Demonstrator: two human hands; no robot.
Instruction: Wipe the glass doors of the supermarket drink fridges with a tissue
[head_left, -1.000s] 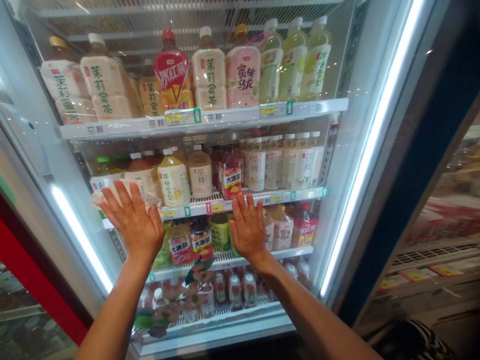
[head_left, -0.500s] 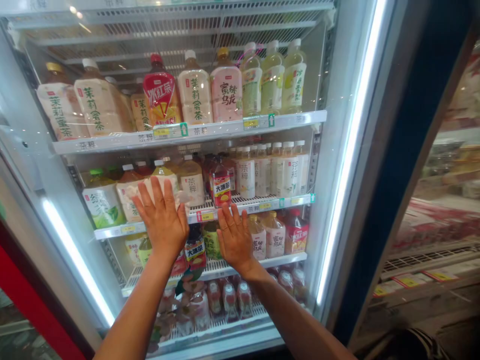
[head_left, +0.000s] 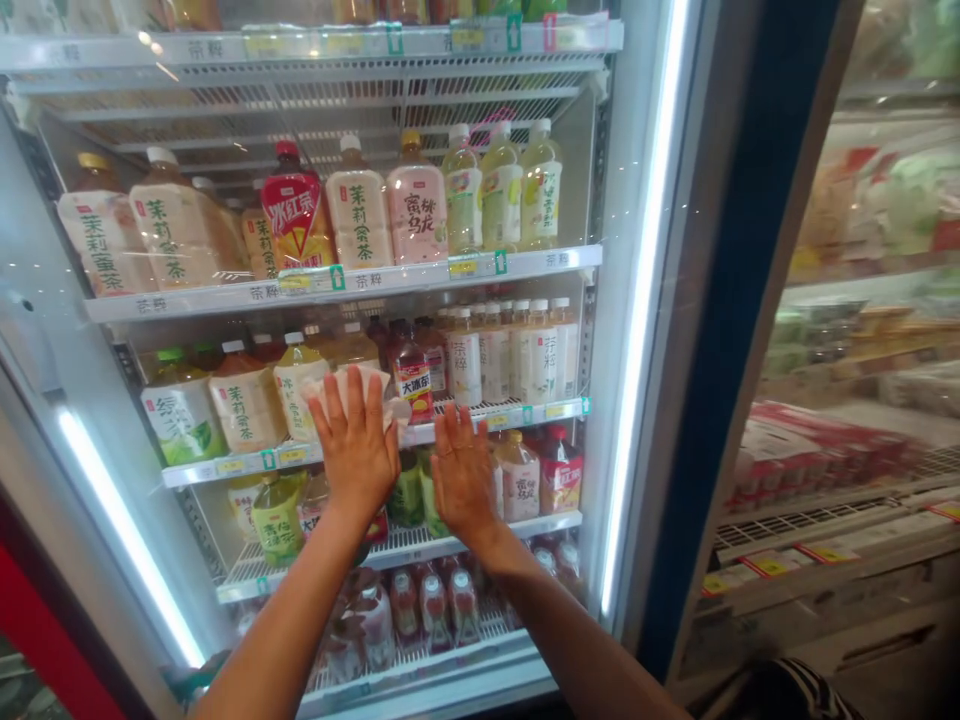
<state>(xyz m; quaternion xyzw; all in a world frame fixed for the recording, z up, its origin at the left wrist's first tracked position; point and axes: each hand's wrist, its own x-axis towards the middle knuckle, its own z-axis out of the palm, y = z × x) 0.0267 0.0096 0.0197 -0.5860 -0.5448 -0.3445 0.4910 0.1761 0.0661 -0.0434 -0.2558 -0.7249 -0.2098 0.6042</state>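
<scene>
A pale, thin wiping cloth (head_left: pixel 398 408) lies against the glass door of a drinks cooler, under the fingers of my left hand (head_left: pixel 358 455). That hand is flat, its fingers stretched upward, holding the cloth to the pane. To the right, my right hand (head_left: pixel 466 475) rests palm-forward at the glass with straight fingers and nothing visible in it. Behind the pane, just above the hands, stands a dark bottle with a red and yellow label (head_left: pixel 415 378). My hands and forearms hide parts of the lower bottles.
Bottled drinks fill several white shelves, including a red-labelled tea bottle (head_left: pixel 295 215). Bright light strips (head_left: pixel 646 300) run down both sides of the cooler. A dark blue frame (head_left: pixel 739 300) divides it from packaged goods (head_left: pixel 810 450) on the right. A red panel (head_left: pixel 45 600) is at lower left.
My left hand has slid right across the glass with the cloth, closer to my right hand. My right hand has shifted slightly right against the shelves. The view has turned up and right.
</scene>
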